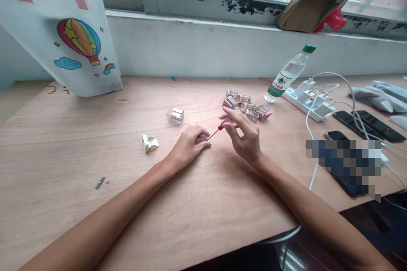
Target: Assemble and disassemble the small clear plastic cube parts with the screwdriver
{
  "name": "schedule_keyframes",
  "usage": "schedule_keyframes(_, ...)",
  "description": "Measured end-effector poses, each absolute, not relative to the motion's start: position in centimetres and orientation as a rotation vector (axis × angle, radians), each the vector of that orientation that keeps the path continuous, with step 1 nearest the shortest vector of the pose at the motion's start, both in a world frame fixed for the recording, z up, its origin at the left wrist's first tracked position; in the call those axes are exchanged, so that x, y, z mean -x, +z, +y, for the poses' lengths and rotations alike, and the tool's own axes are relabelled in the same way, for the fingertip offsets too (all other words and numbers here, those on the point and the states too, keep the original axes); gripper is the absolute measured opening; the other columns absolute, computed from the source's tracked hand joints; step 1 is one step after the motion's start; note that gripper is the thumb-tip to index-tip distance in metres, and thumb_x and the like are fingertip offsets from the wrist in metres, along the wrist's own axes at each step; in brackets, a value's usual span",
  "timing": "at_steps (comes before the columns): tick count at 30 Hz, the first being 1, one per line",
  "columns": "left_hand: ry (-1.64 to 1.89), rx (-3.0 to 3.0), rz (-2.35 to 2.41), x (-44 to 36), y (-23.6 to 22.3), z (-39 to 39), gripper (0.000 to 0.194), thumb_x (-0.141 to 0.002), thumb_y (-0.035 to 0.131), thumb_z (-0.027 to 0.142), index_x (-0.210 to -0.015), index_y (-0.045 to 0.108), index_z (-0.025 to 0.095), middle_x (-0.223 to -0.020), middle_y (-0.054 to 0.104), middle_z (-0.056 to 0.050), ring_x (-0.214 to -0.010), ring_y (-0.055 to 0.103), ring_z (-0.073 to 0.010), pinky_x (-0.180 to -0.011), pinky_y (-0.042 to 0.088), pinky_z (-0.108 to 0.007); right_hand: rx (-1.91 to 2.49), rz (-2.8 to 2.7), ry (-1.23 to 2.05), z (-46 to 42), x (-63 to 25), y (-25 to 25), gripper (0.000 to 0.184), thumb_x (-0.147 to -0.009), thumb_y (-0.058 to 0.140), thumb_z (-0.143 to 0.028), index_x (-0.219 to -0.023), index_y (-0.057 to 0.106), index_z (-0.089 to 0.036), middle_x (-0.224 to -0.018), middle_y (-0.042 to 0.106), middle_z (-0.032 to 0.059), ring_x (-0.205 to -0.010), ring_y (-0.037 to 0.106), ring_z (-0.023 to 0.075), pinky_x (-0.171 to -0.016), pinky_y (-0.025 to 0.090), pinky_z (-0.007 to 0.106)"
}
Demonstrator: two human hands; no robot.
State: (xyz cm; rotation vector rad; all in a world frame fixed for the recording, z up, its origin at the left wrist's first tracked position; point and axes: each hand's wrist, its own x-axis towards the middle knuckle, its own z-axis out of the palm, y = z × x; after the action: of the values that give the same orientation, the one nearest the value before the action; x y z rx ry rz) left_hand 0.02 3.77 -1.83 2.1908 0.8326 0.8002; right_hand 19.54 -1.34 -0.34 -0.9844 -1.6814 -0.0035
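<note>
Right hand (pixel 245 139) pinching a screwdriver (pixel 225 124), left hand (pixel 187 147) curled on a small part (pixel 202 138)

I read a firm fingertip grip on the red handle; the shaft slants down-left, its tip at the part, which the left fingers mostly hide from me. The left hand sits nearer the lone clear box (pixel 174 115) and white piece (pixel 149 143); the right is nearer the cluster of boxes (pixel 246 106).

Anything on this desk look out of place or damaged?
A small metal strip lies stray on the wooden desk, far from the clear cases; the window frame also looks chipped, its black coating flaking.
</note>
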Motion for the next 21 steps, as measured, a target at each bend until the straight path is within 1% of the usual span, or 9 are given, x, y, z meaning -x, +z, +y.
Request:
schedule_keyframes(3,0.800,-2.216,0.831,0.0,-2.0,3.4,0.015,-0.085,0.076,0.022,-0.096,0.067,0.018,-0.099,0.068,-0.006,-0.096,0.060,-0.0216,-0.087,0.047,-0.035,0.994,-1.656,0.031,-1.5,-19.3,-0.7,0.044,-0.103,0.051,-0.023,-0.147,0.051,-0.026,-0.105,0.076,0.0045,-0.080,0.074,0.0153,-0.076,0.063,0.033)
schedule_keyframes(5,0.777,-2.228,0.840,0.0,-2.1,3.2,0.015,-0.085,0.077,0.022,-0.095,0.067,0.018,-0.100,0.068,-0.006,-0.098,0.059,-0.0221,-0.088,0.047,-0.035,0.983,-1.593,-0.070,-1.5,-19.2,-1.1,0.050,-0.096,0.065,-0.024,-0.144,0.054,-0.027,-0.096,0.076,0.0020,-0.075,0.074,0.0160,-0.073,0.064,0.032)
schedule_keyframes(7,0.771,-2.251,0.856,-0.1,-2.3,3.0,0.015,-0.085,0.077,0.023,-0.094,0.066,0.018,-0.102,0.068,-0.007,-0.101,0.059,-0.0225,-0.091,0.047,-0.035,0.959,-1.581,-0.179,-1.3,-19.0,-1.7,0.048,-0.091,0.072,-0.023,-0.137,0.060,-0.028,-0.096,0.076,0.0021,-0.072,0.072,0.0160,-0.071,0.062,0.031)
schedule_keyframes(9,0.771,-2.278,0.871,-0.2,-2.4,2.9,0.017,-0.085,0.077,0.023,-0.095,0.064,0.018,-0.104,0.067,-0.007,-0.103,0.058,-0.0227,-0.093,0.046,-0.036,0.940,-1.606,-0.174,-1.2,-18.7,-2.3,0.042,-0.096,0.064,-0.021,-0.137,0.060,-0.027,-0.102,0.075,0.0047,-0.074,0.071,0.0159,-0.070,0.061,0.032)
schedule_keyframes(12,0.770,-2.301,0.906,-0.3,-2.6,2.8,0.020,-0.085,0.077,0.024,-0.098,0.063,0.019,-0.105,0.067,-0.007,-0.101,0.059,-0.0228,-0.092,0.047,-0.036,0.935,-1.618,-0.045,-0.9,-18.2,-3.1,0.047,-0.103,0.045,-0.018,-0.149,0.045,-0.024,-0.105,0.073,0.0073,-0.079,0.070,0.0166,-0.074,0.061,0.035)
schedule_keyframes(14,0.770,-2.318,0.921,-0.2,-2.6,2.8,0.022,-0.084,0.078,0.024,-0.099,0.062,0.018,-0.104,0.068,-0.007,-0.099,0.059,-0.0230,-0.089,0.047,-0.037,0.924,-1.600,-0.046,-0.7,-18.0,-3.6,0.048,-0.102,0.049,-0.019,-0.149,0.044,-0.025,-0.098,0.071,0.0049,-0.080,0.069,0.0168,-0.075,0.061,0.035)
schedule_keyframes(17,0.785,-2.356,0.904,0.0,-2.6,2.9,0.023,-0.085,0.077,0.025,-0.100,0.062,0.018,-0.103,0.068,-0.006,-0.099,0.059,-0.0231,-0.088,0.047,-0.037,0.894,-1.569,-0.159,-0.4,-17.8,-3.9,0.046,-0.096,0.062,-0.021,-0.140,0.052,-0.027,-0.084,0.066,-0.0002,-0.074,0.066,0.0158,-0.072,0.059,0.031)
schedule_keyframes(19,0.792,-2.408,0.908,0.0,-2.5,2.9,0.021,-0.087,0.075,0.026,-0.101,0.061,0.019,-0.105,0.068,-0.007,-0.101,0.059,-0.0235,-0.088,0.047,-0.037,0.884,-1.582,-0.168,-0.3,-17.8,-3.7,0.040,-0.099,0.057,-0.021,-0.138,0.053,-0.027,-0.087,0.066,0.0010,-0.074,0.065,0.0156,-0.072,0.058,0.031)
schedule_keyframes(21,0.761,-2.522,0.931,-0.1,-2.4,2.8,0.018,-0.090,0.071,0.027,-0.103,0.061,0.019,-0.108,0.068,-0.007,-0.104,0.059,-0.0247,-0.090,0.046,-0.039,0.886,-1.606,-0.106,-0.2,-17.8,-3.6,0.040,-0.103,0.042,-0.019,-0.143,0.048,-0.026,-0.097,0.068,0.0049,-0.080,0.066,0.0160,-0.076,0.057,0.033)
